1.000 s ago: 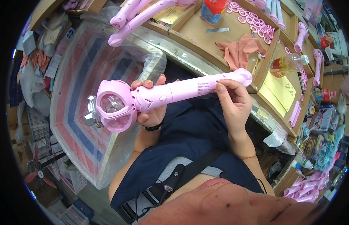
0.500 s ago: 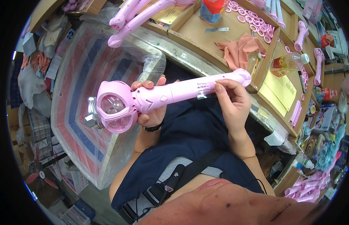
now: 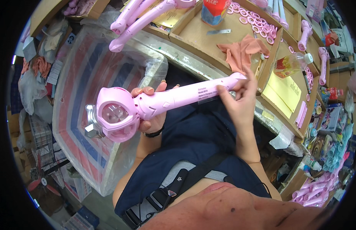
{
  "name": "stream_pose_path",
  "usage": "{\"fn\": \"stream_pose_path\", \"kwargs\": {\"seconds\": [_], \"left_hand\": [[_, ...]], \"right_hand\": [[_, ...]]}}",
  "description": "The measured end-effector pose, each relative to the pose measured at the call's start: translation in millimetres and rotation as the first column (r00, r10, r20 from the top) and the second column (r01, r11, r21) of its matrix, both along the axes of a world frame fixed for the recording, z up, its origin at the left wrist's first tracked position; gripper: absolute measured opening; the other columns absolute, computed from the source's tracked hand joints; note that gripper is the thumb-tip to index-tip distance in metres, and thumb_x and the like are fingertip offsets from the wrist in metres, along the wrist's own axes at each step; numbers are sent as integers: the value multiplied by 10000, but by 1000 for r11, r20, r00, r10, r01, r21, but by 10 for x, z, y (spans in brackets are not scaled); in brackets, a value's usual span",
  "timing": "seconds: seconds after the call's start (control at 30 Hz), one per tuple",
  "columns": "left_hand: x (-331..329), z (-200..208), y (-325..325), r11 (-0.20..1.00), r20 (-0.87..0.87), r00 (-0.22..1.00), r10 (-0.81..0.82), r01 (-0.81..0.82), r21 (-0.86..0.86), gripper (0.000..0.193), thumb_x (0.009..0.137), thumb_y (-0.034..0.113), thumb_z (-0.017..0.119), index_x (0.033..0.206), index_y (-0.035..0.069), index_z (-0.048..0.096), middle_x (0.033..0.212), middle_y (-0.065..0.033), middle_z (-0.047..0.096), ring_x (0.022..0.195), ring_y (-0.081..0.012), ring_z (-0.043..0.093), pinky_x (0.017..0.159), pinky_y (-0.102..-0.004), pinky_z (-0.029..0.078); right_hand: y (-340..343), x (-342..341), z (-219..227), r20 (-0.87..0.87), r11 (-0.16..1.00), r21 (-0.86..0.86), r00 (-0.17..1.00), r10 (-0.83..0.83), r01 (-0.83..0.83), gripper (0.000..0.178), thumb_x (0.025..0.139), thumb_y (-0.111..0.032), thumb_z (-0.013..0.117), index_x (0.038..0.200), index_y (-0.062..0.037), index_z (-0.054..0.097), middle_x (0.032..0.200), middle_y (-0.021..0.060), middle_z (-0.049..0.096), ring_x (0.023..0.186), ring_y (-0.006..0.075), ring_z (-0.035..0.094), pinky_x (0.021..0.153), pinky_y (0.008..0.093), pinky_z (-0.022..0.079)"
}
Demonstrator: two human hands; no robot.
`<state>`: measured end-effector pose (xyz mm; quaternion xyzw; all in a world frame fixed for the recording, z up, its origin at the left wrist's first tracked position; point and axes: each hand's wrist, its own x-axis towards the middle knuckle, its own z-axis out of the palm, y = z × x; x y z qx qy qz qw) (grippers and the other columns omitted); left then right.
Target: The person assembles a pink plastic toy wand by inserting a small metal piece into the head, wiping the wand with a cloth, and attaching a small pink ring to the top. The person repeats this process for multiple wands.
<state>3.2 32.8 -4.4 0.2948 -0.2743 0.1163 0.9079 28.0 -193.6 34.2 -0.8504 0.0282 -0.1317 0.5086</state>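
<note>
A pink toy wand (image 3: 174, 100) lies across my lap, its clear-windowed round head (image 3: 116, 114) to the left and its handle pointing up to the right. My left hand (image 3: 158, 122) is wrapped around its neck just below the head, fingers over the far side. A clear label (image 3: 207, 94) with dark print sits on the handle; its lower edge hangs loose. My right hand (image 3: 241, 102) has its thumb against the label's right end. Its other fingers are stretched out by the handle's tip, slightly blurred and apart from the thumb. A silvery faceted piece (image 3: 92, 122) shows beside the head.
On the left stands a plastic-lined bin (image 3: 76, 111) with striped lining. The workbench ahead holds cardboard trays (image 3: 191, 36), pink rings (image 3: 258, 25), an orange cloth (image 3: 245, 50), a bottle (image 3: 289, 65) and yellow sheets (image 3: 283, 94). More pink wands (image 3: 141, 25) lie at its far edge.
My right thumb has shifted slightly along the label and its fingers have straightened toward the handle's tip. The wand's head end has dipped a little toward me.
</note>
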Motion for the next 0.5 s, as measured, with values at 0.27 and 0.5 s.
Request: {"fn": "stream_pose_path", "kwargs": {"seconds": [0.27,0.5], "left_hand": [[458,367,304,973,-145,964,-223,229,28,681,836,364,653,1353,76,316,1338,-143,434,1298,-389,368,1065,-612,236],[870,343,-559,622,-88,699,709,-563,544,573,989,453,335,1285,-34,397,1204,-130,528,1105,-164,499,958,-322,383]], "right_hand": [[-454,247,-4,-120,632,-88,638,760,-770,534,647,-182,785,1113,-23,580,995,139,631,904,278,626,802,330,488],[419,78,-347,367,966,-235,910,192,-109,457,686,-134,755,1084,-13,564,895,162,602,783,339,608,682,382,498]]}}
